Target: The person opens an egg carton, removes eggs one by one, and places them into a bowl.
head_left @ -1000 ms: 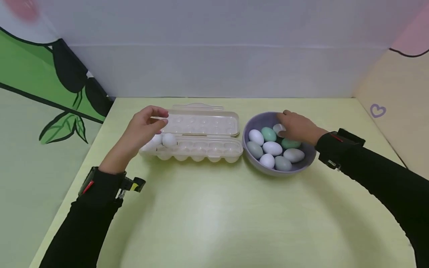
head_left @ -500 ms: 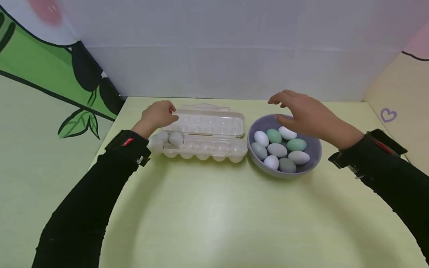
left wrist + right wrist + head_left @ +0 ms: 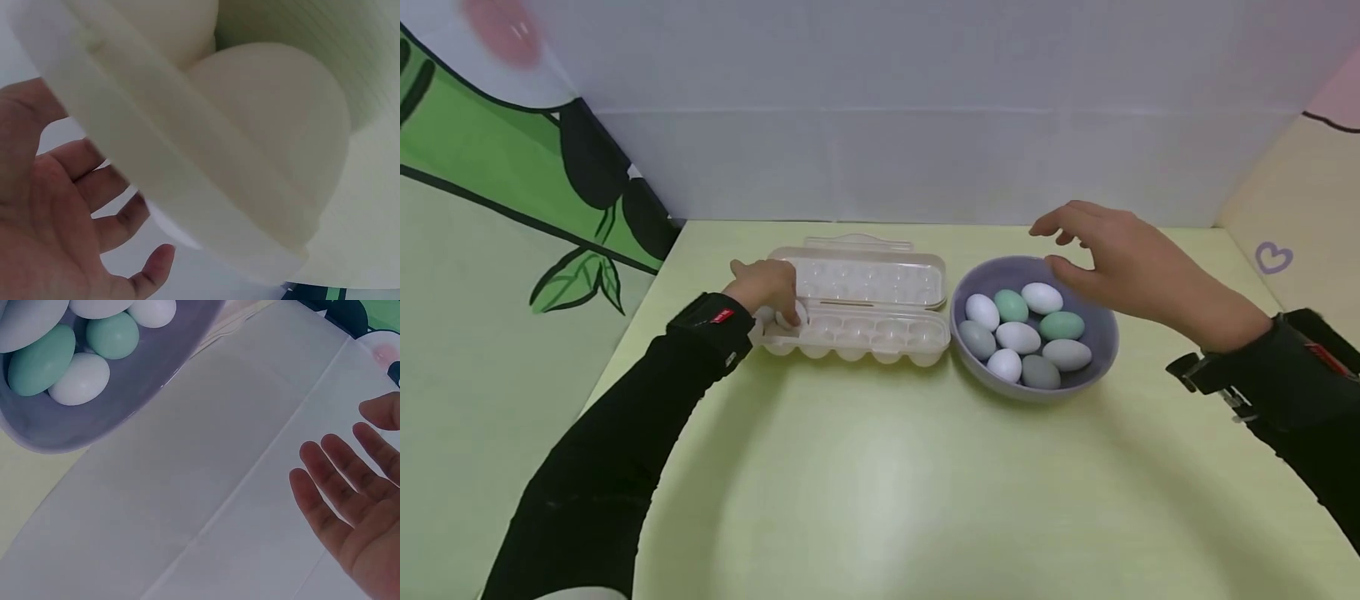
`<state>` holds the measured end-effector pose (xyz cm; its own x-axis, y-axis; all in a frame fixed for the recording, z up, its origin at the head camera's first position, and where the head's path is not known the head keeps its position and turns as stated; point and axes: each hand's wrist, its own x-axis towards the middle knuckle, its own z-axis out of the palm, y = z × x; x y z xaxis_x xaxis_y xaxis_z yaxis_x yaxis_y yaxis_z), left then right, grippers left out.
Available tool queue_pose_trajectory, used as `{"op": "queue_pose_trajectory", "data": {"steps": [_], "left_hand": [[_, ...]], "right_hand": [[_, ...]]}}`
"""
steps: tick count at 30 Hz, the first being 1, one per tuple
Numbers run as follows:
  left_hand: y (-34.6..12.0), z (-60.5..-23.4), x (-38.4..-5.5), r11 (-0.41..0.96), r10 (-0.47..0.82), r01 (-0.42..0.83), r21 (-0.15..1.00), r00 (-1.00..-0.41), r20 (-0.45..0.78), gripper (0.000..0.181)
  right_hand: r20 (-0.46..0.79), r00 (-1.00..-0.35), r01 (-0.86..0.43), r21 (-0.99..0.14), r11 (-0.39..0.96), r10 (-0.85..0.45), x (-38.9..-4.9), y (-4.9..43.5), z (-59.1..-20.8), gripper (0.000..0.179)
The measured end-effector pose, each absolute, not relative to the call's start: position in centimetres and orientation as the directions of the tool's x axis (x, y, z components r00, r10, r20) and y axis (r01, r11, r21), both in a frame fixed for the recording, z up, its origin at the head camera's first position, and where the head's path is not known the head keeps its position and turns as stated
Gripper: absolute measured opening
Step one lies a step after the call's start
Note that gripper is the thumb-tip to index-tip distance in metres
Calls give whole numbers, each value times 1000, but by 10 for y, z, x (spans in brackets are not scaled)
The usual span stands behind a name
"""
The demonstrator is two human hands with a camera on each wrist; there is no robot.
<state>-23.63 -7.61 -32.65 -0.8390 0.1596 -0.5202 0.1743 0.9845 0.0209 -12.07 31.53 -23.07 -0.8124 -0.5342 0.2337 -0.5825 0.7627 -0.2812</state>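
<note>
My left hand [image 3: 767, 283] reaches down at the left end of a clear plastic egg carton [image 3: 880, 327], fingertips on a white egg [image 3: 801, 313] in a front cup. In the left wrist view the carton's side wall [image 3: 156, 144] hides most of its fingertips, and I cannot tell whether they pinch the egg. More white shows at the carton's left end, partly behind the hand. Over the back right rim of a purple bowl [image 3: 1103, 358], my right hand [image 3: 1127, 250] hovers with nothing in its fingers. White, grey and green eggs [image 3: 1019, 337] lie in that bowl.
The carton's lid [image 3: 872, 279] lies folded back behind the cups, with a clear strip [image 3: 857, 242] at its far edge. Bowl and carton stand side by side on a pale yellow-green table [image 3: 880, 467]. Behind it rises a pale wall [image 3: 887, 158].
My right hand has lifted off a white egg in the bowl and drawn up and right, with the eggs left there. My left hand has come down onto the egg in the carton.
</note>
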Motion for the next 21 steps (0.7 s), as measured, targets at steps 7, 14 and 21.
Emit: {"op": "queue_pose_trajectory", "data": {"steps": [7,14,21], "left_hand": [[-81,-319,-229,978,209,184,101,-891,-402,37],[-75,-305,-198,892,364,382,242,-924,118,37],[-45,-293,-153,593,318,414,691,-908,272,39]], "right_hand": [[218,-830,-558,-316,767,-514,-123,320,-229,28],[216,-820,-572,-308,760,-530,-125,317,-235,27],[230,-788,-616,-319,720,-572,-128,308,-237,27]]}}
